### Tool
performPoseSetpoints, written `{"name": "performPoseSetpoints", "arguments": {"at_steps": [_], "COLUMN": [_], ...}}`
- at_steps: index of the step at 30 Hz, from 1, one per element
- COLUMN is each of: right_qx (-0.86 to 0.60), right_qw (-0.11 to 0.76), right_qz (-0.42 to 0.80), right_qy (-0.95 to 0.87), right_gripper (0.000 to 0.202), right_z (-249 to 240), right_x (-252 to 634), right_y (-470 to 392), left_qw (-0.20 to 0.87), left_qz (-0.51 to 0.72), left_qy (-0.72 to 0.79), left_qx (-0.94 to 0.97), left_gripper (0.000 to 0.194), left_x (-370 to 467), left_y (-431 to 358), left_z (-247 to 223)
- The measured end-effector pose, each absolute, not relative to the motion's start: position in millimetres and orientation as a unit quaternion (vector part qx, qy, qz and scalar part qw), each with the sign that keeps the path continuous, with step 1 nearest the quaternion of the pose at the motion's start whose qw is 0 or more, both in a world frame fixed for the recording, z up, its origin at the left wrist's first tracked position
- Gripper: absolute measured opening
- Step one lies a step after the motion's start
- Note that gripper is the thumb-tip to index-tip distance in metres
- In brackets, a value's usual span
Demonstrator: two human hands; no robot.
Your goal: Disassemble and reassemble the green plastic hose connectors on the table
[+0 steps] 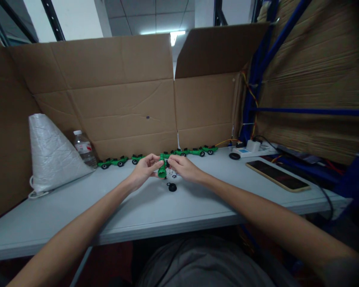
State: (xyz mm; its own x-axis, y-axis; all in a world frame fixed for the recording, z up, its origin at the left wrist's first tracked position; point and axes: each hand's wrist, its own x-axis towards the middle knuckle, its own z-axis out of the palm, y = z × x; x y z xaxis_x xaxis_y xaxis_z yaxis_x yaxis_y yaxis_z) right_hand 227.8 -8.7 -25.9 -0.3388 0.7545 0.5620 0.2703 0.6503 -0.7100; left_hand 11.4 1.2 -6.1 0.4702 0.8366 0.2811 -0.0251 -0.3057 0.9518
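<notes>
Your lap (203,263) nearest; left fingers (156,163) pinch green toy part (162,172), should be light, stiff: grip mid-body; right fingers (176,160) close against it, hold unclear.

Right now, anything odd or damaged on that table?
Nothing visibly spilled or damaged. One mild oddity: a black disc lies off by the power strip, well apart from the loose black round piece near the held green part.

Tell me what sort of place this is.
Probably a makeshift workbench in a workshop or storeroom: cardboard panels wall in a white table, blue metal racking stands at the right, and small green toy cars line the table's back edge.
</notes>
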Motion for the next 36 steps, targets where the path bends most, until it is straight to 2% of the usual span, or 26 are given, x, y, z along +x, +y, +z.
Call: {"name": "performPoseSetpoints", "arguments": {"at_steps": [7,20,36], "right_qx": [-0.328,-0.358,-0.341], "right_qw": [0.482,0.513,0.552], "right_qz": [0.237,0.141,0.195], "right_qy": [-0.777,-0.767,-0.736], "right_gripper": [0.04,0.034,0.04], "right_z": [-27,-24,-29], "right_x": [226,223,219], "right_y": [-7,-20,-18], "left_qw": [0.515,0.606,0.602], "left_qz": [0.429,0.429,0.418], "left_qy": [0.279,0.238,0.229], "left_qx": [0.687,0.626,0.641], "left_gripper": [0.046,0.045,0.043], "left_x": [14,18,21], "left_y": [-2,-11,-12], "left_z": [-5,-2,-2]}}
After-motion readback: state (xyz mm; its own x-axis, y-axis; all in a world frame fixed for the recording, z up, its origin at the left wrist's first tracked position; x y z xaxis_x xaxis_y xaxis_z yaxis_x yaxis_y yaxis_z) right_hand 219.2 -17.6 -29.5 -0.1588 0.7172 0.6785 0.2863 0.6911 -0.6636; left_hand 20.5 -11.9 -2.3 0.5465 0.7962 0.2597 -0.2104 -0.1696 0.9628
